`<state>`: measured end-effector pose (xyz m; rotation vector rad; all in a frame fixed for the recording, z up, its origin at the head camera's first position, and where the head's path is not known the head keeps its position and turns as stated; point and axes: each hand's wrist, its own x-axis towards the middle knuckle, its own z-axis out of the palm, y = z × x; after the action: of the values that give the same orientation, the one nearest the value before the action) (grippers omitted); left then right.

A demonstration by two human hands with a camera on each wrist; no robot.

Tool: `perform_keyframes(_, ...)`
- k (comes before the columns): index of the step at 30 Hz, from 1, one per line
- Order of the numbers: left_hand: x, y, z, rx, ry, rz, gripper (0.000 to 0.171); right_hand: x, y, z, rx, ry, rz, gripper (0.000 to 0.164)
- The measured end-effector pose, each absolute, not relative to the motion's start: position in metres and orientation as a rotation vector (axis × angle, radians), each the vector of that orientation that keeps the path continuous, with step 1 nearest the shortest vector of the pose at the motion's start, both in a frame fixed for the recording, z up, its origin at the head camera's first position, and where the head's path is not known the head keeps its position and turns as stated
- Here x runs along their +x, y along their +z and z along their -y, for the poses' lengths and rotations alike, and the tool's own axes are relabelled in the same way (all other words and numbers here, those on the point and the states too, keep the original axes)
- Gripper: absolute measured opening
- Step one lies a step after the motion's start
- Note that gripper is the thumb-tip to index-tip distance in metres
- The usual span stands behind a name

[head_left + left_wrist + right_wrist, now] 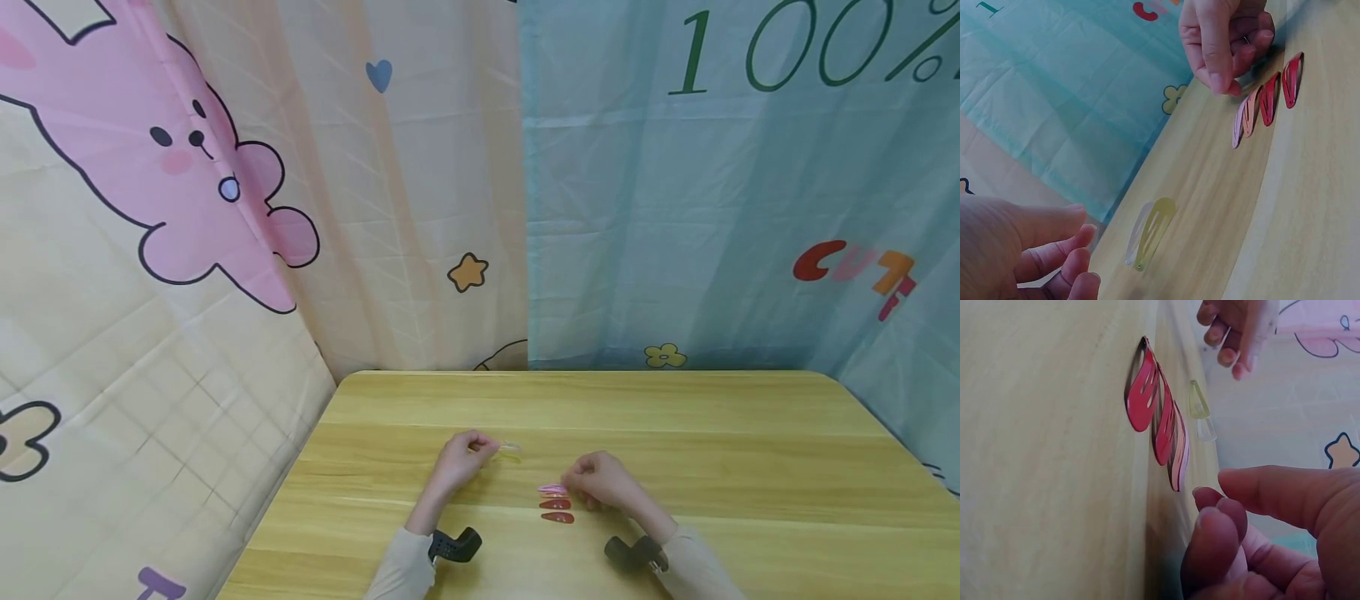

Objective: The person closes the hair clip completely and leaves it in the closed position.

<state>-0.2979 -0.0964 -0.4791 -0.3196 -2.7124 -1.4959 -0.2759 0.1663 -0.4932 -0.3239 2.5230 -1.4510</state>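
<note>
My left hand (467, 458) hovers beside two snap hair clips that overlap, a white clip (1135, 234) and a yellow-green clip (1163, 219). Its thumb and fingers are loosely bent with nothing between them. On the table to the right lies a row of clips: a pale pink clip (1239, 128), an orange-pink clip (1249, 112), a red clip (1268, 100) and another red clip (1143, 400). The fingertips of my right hand (606, 481) are right by the pink end of this row. In the right wrist view a gap shows between its thumb and bent fingers, which hold nothing.
The wooden table (712, 433) has its far edge against hanging cloths. A pink rabbit is printed on the cream cloth (420, 183) at left, and the blue cloth (660, 208) hangs at right. Each wrist wears a black camera mount (457, 546).
</note>
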Motion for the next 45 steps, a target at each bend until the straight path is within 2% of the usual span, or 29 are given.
perform_keyframes(20, -0.297, -0.496, 0.102, -0.172, -1.314, 2.784, 0.021, -0.281, -0.478, -0.169, -0.345, -1.587, -2.45, 0.034)
perform_keyframes(45, -0.294, -0.502, 0.091, -0.114, -1.076, 2.795, 0.019, -0.277, -0.467, -0.169, -0.338, -1.613, -2.415, 0.035)
